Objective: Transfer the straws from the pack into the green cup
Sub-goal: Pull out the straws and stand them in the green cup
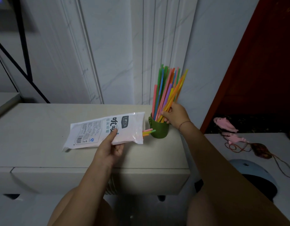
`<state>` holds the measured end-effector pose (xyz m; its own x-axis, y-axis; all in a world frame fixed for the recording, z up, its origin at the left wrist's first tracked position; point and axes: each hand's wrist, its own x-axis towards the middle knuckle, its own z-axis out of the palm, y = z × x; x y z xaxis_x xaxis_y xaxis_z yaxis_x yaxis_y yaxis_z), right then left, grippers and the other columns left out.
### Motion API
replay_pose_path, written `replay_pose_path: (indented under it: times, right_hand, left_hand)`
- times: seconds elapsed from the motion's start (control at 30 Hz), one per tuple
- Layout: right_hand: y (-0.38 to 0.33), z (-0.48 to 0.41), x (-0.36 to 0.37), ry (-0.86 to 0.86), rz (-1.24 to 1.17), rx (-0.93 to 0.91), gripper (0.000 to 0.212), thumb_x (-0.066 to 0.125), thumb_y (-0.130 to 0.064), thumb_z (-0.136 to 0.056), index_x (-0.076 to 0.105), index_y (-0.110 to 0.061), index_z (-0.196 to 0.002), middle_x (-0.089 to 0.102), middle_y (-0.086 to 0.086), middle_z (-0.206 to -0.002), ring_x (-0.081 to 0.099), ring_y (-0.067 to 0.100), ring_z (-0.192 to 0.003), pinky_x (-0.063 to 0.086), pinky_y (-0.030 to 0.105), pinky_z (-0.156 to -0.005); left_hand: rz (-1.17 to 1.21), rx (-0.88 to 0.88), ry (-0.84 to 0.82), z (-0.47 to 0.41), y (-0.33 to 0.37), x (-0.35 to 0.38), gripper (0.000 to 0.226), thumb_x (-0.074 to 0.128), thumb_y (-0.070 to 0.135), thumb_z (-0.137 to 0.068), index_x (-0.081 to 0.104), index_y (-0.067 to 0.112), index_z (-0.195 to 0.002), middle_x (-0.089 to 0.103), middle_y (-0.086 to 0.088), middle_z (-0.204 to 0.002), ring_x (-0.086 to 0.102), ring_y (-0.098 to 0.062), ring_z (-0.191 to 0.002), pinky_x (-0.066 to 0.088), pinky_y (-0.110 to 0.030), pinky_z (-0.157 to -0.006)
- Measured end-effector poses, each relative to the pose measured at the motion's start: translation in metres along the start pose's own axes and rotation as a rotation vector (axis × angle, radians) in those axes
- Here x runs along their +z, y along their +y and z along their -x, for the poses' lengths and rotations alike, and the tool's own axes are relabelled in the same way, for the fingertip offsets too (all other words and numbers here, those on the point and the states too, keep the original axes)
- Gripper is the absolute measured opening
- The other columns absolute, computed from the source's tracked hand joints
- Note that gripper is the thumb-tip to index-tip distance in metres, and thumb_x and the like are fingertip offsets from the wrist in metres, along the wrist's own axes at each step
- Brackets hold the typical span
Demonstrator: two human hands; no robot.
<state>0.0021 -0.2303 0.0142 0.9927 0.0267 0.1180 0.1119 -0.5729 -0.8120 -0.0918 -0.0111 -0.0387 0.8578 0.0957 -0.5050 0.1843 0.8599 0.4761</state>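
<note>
A white plastic straw pack (98, 131) lies on the cream cabinet top (43, 152), its open end facing right with a few straw tips (148, 132) poking out. My left hand (110, 148) grips the pack's near edge, thumb on top. The green cup (159, 128) stands just right of the pack and holds a tall bunch of coloured straws (167, 90) standing upright. At the cup's rim my right hand (175, 115) holds several yellow and orange straws whose lower ends are in the cup.
A white panelled wall rises right behind the cup. To the right, a lower white surface (238, 152) carries pink toy fish (225, 123), a corded pouch (261, 150) and a blue helmet-like object (251, 170). A red door stands at the far right.
</note>
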Motion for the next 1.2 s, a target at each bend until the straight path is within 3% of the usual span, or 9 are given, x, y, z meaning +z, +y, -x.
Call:
replay_pose_path:
  times: [0.13,0.3,0.47,0.6,0.73,0.83,0.93,1.03,1.2]
  right_hand:
    - [0.003,0.005,0.005,0.039,-0.051,0.049,0.021,0.068,-0.007,-0.08,0.049,-0.009,-0.089,0.054,0.001,-0.061,0.057,0.015,-0.052,0.05,0.025,-0.052]
    - [0.005,0.018,-0.002,0.192,-0.096,0.067,0.045,0.08,-0.018,-0.07,0.044,-0.013,-0.097,0.052,-0.001,-0.074,0.052,0.011,-0.068,0.043,0.022,-0.062]
    - [0.007,0.054,-0.002,0.313,-0.236,0.073,0.027,0.068,-0.028,-0.082,0.049,-0.012,-0.093,0.05,-0.005,-0.077,0.049,0.005,-0.068,0.04,0.017,-0.059]
    - [0.009,0.081,0.021,0.236,-0.676,0.354,0.016,0.048,-0.02,-0.094,0.055,-0.011,-0.083,0.05,0.002,-0.072,0.048,0.011,-0.065,0.041,0.022,-0.059]
    - [0.006,0.094,0.041,0.032,-1.186,0.702,0.037,0.04,-0.03,-0.099,0.053,-0.003,-0.12,0.057,0.01,-0.104,0.054,0.024,-0.104,0.043,0.037,-0.092]
    - [0.002,0.095,0.045,-0.082,-1.447,0.767,0.041,0.038,-0.033,-0.099,0.052,-0.003,-0.124,0.059,0.013,-0.104,0.055,0.029,-0.107,0.046,0.04,-0.088]
    - [-0.003,0.093,0.049,-0.153,-1.424,0.753,0.04,0.038,-0.033,-0.099,0.055,-0.005,-0.122,0.059,0.012,-0.102,0.059,0.028,-0.096,0.051,0.038,-0.072]
    - [-0.004,0.094,0.052,-0.169,-1.223,0.72,0.028,0.046,-0.03,-0.096,0.061,-0.009,-0.106,0.064,0.01,-0.092,0.062,0.024,-0.083,0.052,0.032,-0.064]
    - [-0.003,0.099,0.052,-0.137,-0.964,0.485,0.008,0.055,-0.008,-0.091,0.061,-0.008,-0.087,0.058,0.007,-0.072,0.049,0.008,-0.051,0.041,0.017,-0.044]
  left_hand:
    - [0.01,-0.002,-0.016,0.001,-0.003,0.002,0.014,0.065,0.005,-0.087,0.065,0.016,-0.095,0.077,-0.003,-0.076,0.074,-0.015,-0.065,0.061,-0.032,-0.057]
    - [0.01,0.017,-0.012,0.002,0.0,0.003,0.013,0.065,0.006,-0.088,0.065,0.017,-0.094,0.077,-0.002,-0.075,0.074,-0.014,-0.065,0.061,-0.031,-0.057]
    - [-0.031,0.102,-0.041,0.002,0.001,0.002,0.017,0.066,0.006,-0.086,0.065,0.02,-0.096,0.078,0.001,-0.08,0.075,-0.012,-0.071,0.061,-0.029,-0.058]
    - [-0.161,0.234,-0.068,0.005,-0.004,0.005,0.019,0.072,0.01,-0.083,0.07,0.02,-0.098,0.077,0.003,-0.093,0.073,-0.01,-0.085,0.059,-0.026,-0.065]
    - [-0.272,0.369,-0.09,0.014,-0.008,0.009,0.042,0.073,0.012,-0.081,0.064,0.016,-0.122,0.074,-0.002,-0.11,0.071,-0.016,-0.099,0.059,-0.03,-0.074]
    - [-0.367,0.48,-0.147,0.022,-0.009,0.012,0.048,0.071,0.011,-0.083,0.059,0.02,-0.128,0.072,-0.001,-0.116,0.07,-0.017,-0.103,0.059,-0.035,-0.079]
    - [-0.431,0.541,-0.186,0.028,-0.009,0.015,0.04,0.071,0.014,-0.083,0.062,0.027,-0.12,0.072,0.003,-0.115,0.07,-0.015,-0.102,0.059,-0.036,-0.081]
    - [-0.415,0.542,-0.164,0.028,-0.008,0.017,0.045,0.071,0.022,-0.082,0.06,0.025,-0.125,0.071,0.002,-0.118,0.069,-0.016,-0.105,0.058,-0.038,-0.084]
    - [-0.309,0.45,-0.107,0.019,-0.003,0.011,0.034,0.071,0.02,-0.083,0.064,0.023,-0.117,0.073,0.002,-0.112,0.07,-0.014,-0.1,0.059,-0.032,-0.075]
